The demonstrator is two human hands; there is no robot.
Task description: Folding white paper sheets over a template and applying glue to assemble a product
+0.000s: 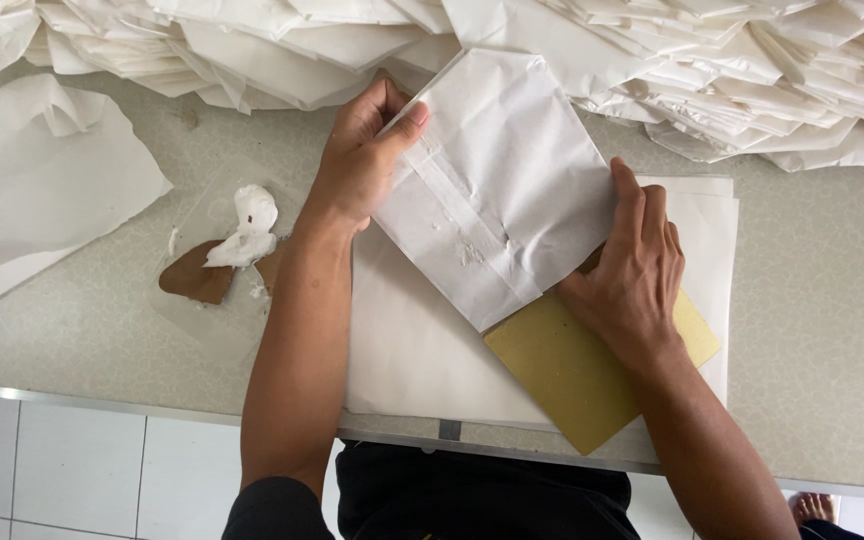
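A white paper sheet [497, 190] is folded around a brown cardboard board [572, 375], with a glued seam running down its middle. My left hand [362, 160] grips the paper's upper left edge, thumb on top. My right hand [632, 275] presses flat on the paper's right side and the board, fingers apart. The board's lower end sticks out from under the paper. Both lie on a stack of flat white sheets [412, 360] at the table's front edge.
A large heap of folded white paper bags [712, 60] fills the back of the grey table [832, 300]. A lump of white paste [247, 230] sits on a brown cardboard scrap [192, 280] at left. Loose white sheets [32, 190] lie far left.
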